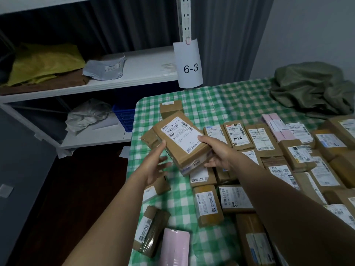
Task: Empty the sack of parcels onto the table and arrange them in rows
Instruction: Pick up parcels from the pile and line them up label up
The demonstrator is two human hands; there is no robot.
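A white metal shelf (134, 73) stands to the left of the worktop (211, 104). It carries a yellow bag (44, 62) and a grey mailer (104, 68), with a blue basket (124, 118) one level down. A paper sign (191, 64) reading "6-3" hangs from its upright. The green sack (315, 87) lies crumpled at the far right corner of the worktop, which is covered by a green-and-white checked cloth.

Brown parcels (261, 139) lie close together in rows across the right half. One of them is marked "7936" (238, 136). More lie loosely below the arms, among them a pink parcel (176, 246) at the near edge. A small box (171, 108) sits alone near the far left corner.

The held parcel (182, 139) is raised above the left part of the worktop, tilted, hiding parcels beneath it. It is flat brown cardboard with a large white barcoded label on top. The right hand (217, 152) grips its right end, thumb on the label and fingers curled underneath. The left hand (153, 167) has its fingers (165, 165) spread and fairly straight, with only the thumb touching the parcel's left edge.
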